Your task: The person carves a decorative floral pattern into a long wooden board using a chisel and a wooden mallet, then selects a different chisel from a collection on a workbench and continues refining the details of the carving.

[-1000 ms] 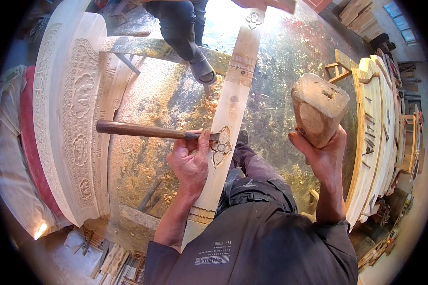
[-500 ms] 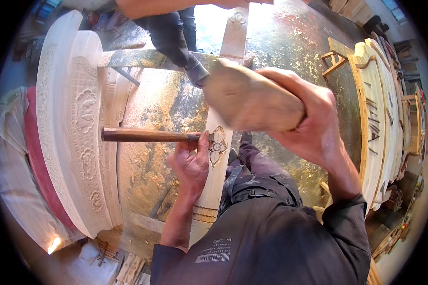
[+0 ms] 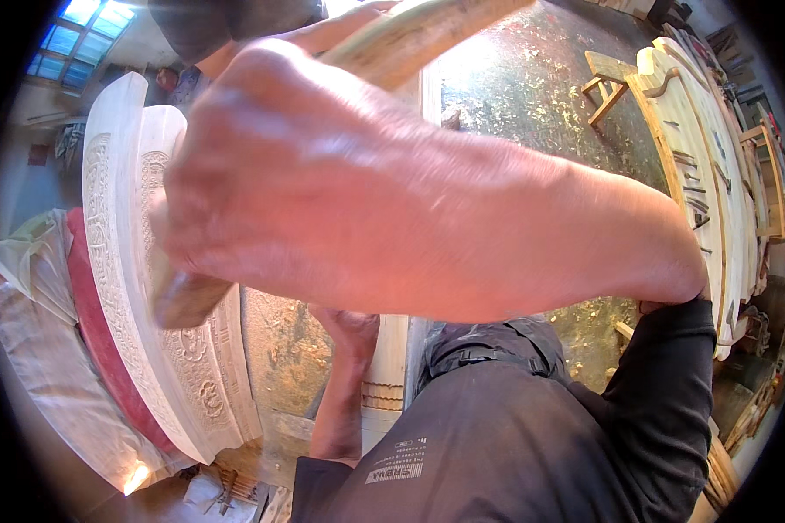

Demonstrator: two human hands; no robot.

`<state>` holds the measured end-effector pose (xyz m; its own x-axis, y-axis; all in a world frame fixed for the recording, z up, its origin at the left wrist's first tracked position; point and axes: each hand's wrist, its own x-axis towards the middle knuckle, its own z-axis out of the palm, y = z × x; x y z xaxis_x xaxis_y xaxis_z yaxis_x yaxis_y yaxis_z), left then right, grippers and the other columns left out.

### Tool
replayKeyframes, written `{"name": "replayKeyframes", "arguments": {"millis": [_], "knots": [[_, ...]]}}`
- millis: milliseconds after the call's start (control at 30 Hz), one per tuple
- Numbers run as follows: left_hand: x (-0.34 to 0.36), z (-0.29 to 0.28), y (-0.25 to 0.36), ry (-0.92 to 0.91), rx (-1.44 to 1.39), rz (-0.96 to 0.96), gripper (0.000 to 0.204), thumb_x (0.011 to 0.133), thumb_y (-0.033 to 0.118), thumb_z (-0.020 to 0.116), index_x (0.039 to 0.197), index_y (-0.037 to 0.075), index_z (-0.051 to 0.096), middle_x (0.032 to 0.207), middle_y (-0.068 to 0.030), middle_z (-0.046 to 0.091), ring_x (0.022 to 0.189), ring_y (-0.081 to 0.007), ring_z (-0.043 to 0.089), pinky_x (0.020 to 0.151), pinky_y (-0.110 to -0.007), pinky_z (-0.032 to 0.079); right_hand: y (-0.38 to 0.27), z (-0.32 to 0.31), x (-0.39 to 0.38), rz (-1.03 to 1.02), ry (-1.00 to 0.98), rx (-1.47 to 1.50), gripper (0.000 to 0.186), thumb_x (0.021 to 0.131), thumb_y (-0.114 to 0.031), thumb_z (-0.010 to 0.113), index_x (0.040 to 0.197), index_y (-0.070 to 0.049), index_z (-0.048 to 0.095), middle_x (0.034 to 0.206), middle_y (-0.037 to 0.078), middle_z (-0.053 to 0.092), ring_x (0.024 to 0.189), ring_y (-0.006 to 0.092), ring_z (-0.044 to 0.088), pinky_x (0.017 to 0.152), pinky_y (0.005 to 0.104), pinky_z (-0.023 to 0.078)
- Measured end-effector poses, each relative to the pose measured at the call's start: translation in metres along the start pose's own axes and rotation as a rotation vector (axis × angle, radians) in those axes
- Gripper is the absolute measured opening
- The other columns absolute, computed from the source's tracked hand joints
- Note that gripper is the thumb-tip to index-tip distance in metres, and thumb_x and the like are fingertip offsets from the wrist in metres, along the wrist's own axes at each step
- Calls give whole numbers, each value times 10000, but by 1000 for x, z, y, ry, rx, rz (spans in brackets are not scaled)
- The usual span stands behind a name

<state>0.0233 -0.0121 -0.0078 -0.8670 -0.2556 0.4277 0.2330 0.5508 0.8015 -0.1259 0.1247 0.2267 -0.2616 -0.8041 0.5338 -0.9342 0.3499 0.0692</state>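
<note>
While the person's right forearm spans the middle of the head view, the right hand [image 3: 235,166] at its end, left of centre, is clenched around one wooden mallet [image 3: 187,301], whose blurred brown end shows below the knuckles. One left hand [image 3: 349,324], low in the centre, is mostly hidden behind that forearm, so I cannot tell what its fingers grip. One pale wooden board [image 3: 391,344] runs upward beside it, banded with carving at lower centre and covered by the forearm farther up. One light wooden piece [image 3: 419,44] slants to the upper edge; I cannot tell who holds it. One co-worker's forearm [image 3: 340,30] shows at upper centre. At left stand two tall carved panels [image 3: 109,174] beside one red cloth [image 3: 118,331]; one window [image 3: 83,39] sits upper left, one small stool [image 3: 609,74] upper right. Several tools [image 3: 693,192], too small to count, lie at right.
</note>
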Motion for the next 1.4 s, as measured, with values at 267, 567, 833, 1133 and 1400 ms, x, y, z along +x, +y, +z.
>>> {"name": "replayKeyframes", "arguments": {"millis": [267,567,833,1133,1400], "knots": [[1,-9,-5,32,-58,-49,236,958,159,839,1093,-18,764,1034,-123,811,938,-234,768,848,-371,584,-5,19,-18,-43,205,-102,231,812,-195,914,1025,-140,845,1044,7,823,1064,175,756,866,321,541],[41,-7,32,8,-574,-125,281,1186,321,558,1110,51,555,963,-35,603,864,-135,574,873,-359,564,9,3,-3,74,313,262,165,805,-143,882,959,-93,849,968,115,827,902,245,807,808,376,636],[44,0,41,-20,-574,-159,309,1191,374,526,1073,95,463,856,-14,454,731,-131,462,842,-452,611,18,3,9,88,16,13,153,967,-191,750,1087,-173,842,923,58,821,896,184,811,714,358,639],[51,4,42,-62,-717,-98,297,1196,356,510,1058,101,446,853,-9,443,736,-127,455,883,-493,624,9,-3,6,200,96,-235,140,943,-296,842,1058,-217,858,983,5,841,921,198,813,719,345,624],[54,6,38,-58,-786,-96,298,1194,352,517,1072,89,452,877,-12,443,741,-120,441,894,-483,626,18,-10,14,352,219,364,127,903,-159,809,1018,-175,861,965,58,838,918,214,818,727,360,650]]}}
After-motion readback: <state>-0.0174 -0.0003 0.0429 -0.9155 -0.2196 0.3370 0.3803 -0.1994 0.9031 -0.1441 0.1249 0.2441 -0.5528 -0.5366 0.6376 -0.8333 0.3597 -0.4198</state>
